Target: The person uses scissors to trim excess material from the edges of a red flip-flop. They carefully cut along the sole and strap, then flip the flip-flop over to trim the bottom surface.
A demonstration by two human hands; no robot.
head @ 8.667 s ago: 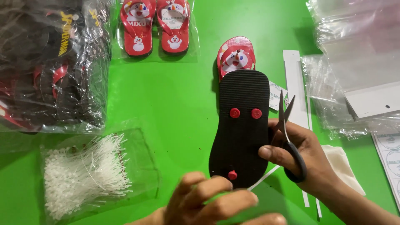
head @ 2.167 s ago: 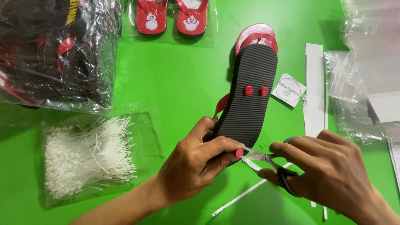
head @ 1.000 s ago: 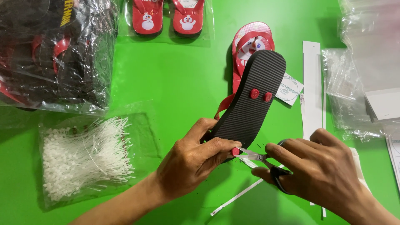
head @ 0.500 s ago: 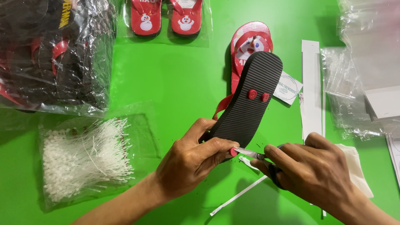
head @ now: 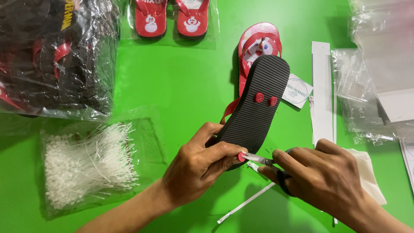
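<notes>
Since half a second ago, scissors point(head: 258, 159) closed in on the red plug at the heel. Left hand point(head: 198, 166) grip clamped on black-soled flip-flop point(head: 254, 112), raised over green table point(head: 172, 86); right hand point(head: 321, 181) clamped on scissors. Sandal likely light, flexible foam; heel edges look the best hold.

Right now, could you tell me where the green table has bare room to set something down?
The widest bare patch of green table lies between the wrapped black bundle, the bagged pair of red sandals and the upturned black-soled sandal. The right side is crowded with clear bags and white strips. The left hand and right hand fill the near middle.
</notes>
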